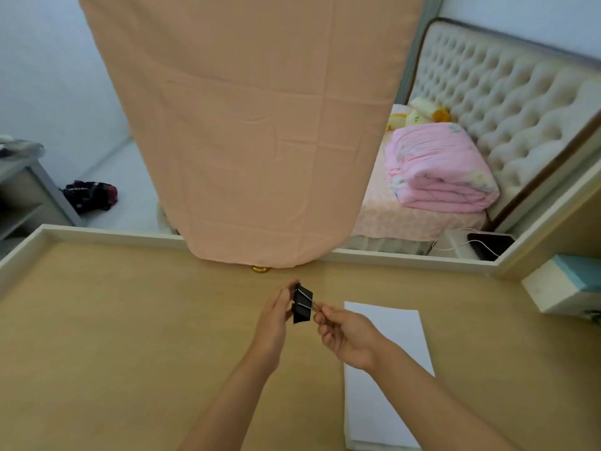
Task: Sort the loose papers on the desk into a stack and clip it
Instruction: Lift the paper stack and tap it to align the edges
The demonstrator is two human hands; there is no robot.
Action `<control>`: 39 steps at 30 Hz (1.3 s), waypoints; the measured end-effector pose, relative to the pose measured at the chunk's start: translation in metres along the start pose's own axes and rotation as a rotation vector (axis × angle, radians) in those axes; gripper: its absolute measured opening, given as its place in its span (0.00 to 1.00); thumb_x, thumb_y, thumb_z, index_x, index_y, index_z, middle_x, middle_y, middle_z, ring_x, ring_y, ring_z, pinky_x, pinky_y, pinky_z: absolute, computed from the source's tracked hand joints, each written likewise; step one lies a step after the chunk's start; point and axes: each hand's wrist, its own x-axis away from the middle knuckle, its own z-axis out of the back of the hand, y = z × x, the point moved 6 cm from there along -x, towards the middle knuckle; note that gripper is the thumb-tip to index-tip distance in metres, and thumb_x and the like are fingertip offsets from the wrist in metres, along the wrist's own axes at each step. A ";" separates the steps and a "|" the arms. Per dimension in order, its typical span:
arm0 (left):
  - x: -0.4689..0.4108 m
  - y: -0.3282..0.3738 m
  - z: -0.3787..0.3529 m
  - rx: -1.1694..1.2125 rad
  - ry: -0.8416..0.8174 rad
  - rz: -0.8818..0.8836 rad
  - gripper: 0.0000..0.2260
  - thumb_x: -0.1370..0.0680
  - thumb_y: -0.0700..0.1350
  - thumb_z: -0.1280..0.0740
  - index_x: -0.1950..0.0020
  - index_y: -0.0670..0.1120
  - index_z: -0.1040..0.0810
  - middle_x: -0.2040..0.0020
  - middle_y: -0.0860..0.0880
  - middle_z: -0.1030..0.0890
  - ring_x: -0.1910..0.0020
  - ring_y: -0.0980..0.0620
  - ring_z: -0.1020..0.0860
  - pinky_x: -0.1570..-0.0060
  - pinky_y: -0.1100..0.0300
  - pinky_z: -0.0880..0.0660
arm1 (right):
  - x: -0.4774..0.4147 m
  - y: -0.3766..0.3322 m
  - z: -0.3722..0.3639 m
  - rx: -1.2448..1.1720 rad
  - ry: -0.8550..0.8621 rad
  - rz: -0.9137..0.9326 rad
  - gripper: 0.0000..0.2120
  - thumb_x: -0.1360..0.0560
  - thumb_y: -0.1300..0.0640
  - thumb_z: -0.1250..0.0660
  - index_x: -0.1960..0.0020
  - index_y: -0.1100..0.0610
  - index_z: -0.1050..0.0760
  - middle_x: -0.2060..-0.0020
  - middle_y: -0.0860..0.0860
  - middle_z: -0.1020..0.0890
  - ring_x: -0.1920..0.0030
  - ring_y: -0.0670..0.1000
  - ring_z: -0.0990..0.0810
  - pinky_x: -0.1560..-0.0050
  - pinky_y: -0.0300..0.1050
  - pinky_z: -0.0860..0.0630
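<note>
Lower right, our paper stack (390,323), likely light and floppy, lies flat on the desk (130,320). At centre, our left hand (273,323) holds the stiff binder clip (302,307) while our right hand (348,340) pinches its wire handles, the place to squeeze.

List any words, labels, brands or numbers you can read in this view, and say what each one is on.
No text here can be read.
On the dark bag on the floor: a strip of pale lettering, too blurred to read.
On the paper stack: the top sheet looks blank.
On the binder clip: no marking visible.
On the box at the desk's right edge: no legible print.
</note>
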 end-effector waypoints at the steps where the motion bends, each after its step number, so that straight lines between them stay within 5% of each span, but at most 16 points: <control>1: -0.004 0.003 0.002 0.005 -0.070 -0.037 0.15 0.17 0.51 0.42 0.32 0.50 0.26 0.38 0.53 0.22 0.41 0.61 0.23 0.46 0.65 0.25 | -0.006 0.004 -0.002 -0.039 0.005 -0.030 0.11 0.17 0.62 0.42 0.41 0.62 0.24 0.68 0.53 0.23 0.74 0.47 0.25 0.74 0.35 0.26; 7: -0.038 -0.020 0.017 -0.338 -0.227 -0.034 0.22 0.19 0.44 0.35 0.26 0.47 0.34 0.40 0.49 0.27 0.48 0.57 0.24 0.49 0.63 0.22 | -0.042 0.037 0.001 -0.087 0.170 -0.126 0.09 0.19 0.60 0.38 0.49 0.62 0.20 0.68 0.53 0.25 0.71 0.47 0.26 0.74 0.36 0.27; 12: -0.057 -0.047 0.043 -0.808 -0.212 -0.083 0.25 0.31 0.56 0.24 0.38 0.47 0.23 0.50 0.56 0.21 0.52 0.59 0.22 0.50 0.68 0.26 | -0.062 0.055 0.016 0.565 0.434 -0.162 0.09 0.23 0.55 0.33 0.45 0.58 0.22 0.55 0.53 0.22 0.62 0.51 0.24 0.65 0.42 0.24; 15: -0.065 -0.073 0.051 -1.160 -0.245 -0.035 0.29 0.32 0.60 0.24 0.36 0.46 0.23 0.45 0.49 0.24 0.44 0.52 0.26 0.45 0.61 0.28 | -0.064 0.045 0.034 0.831 0.462 -0.039 0.13 0.21 0.54 0.38 0.37 0.49 0.25 0.46 0.49 0.20 0.52 0.51 0.19 0.57 0.43 0.21; 20: -0.075 -0.113 0.038 -1.673 -0.406 0.019 0.29 0.29 0.62 0.30 0.32 0.51 0.27 0.37 0.48 0.26 0.35 0.47 0.31 0.39 0.52 0.31 | -0.034 0.017 0.109 1.062 0.596 0.112 0.13 0.20 0.57 0.39 0.38 0.52 0.22 0.41 0.48 0.19 0.44 0.50 0.20 0.39 0.48 0.23; 25: -0.088 -0.128 0.015 -1.872 -0.332 0.003 0.27 0.26 0.63 0.34 0.32 0.49 0.32 0.35 0.47 0.27 0.34 0.47 0.32 0.39 0.52 0.34 | 0.010 -0.008 0.192 1.021 0.813 0.154 0.14 0.21 0.61 0.41 0.40 0.53 0.21 0.45 0.48 0.18 0.51 0.48 0.20 0.54 0.41 0.24; 28: -0.090 -0.132 0.001 -1.872 -0.239 0.002 0.26 0.24 0.63 0.38 0.32 0.50 0.31 0.33 0.47 0.29 0.34 0.46 0.33 0.37 0.51 0.37 | 0.023 -0.017 0.230 1.017 0.877 0.157 0.15 0.22 0.62 0.42 0.41 0.53 0.21 0.46 0.49 0.19 0.53 0.48 0.21 0.59 0.41 0.28; 33: -0.073 -0.128 -0.063 -1.569 -0.137 -0.091 0.21 0.20 0.55 0.42 0.32 0.46 0.28 0.33 0.46 0.28 0.34 0.44 0.32 0.36 0.50 0.34 | 0.026 -0.024 0.279 1.080 0.952 0.068 0.20 0.26 0.60 0.39 0.34 0.52 0.26 0.40 0.54 0.22 0.38 0.58 0.25 0.42 0.50 0.25; 36: -0.058 -0.147 -0.096 -1.245 -0.161 0.233 0.27 0.24 0.62 0.38 0.34 0.44 0.29 0.36 0.46 0.28 0.38 0.44 0.27 0.41 0.51 0.27 | 0.021 -0.015 0.298 0.972 0.901 -0.041 0.26 0.27 0.57 0.36 0.29 0.55 0.32 0.35 0.54 0.24 0.38 0.58 0.24 0.44 0.47 0.26; 39: -0.047 -0.176 -0.111 -1.038 -0.150 0.455 0.39 0.38 0.69 0.31 0.37 0.44 0.26 0.39 0.46 0.24 0.45 0.46 0.22 0.47 0.52 0.22 | 0.015 -0.008 0.302 0.825 0.823 -0.090 0.19 0.28 0.60 0.35 0.37 0.59 0.25 0.45 0.54 0.18 0.50 0.56 0.19 0.56 0.44 0.26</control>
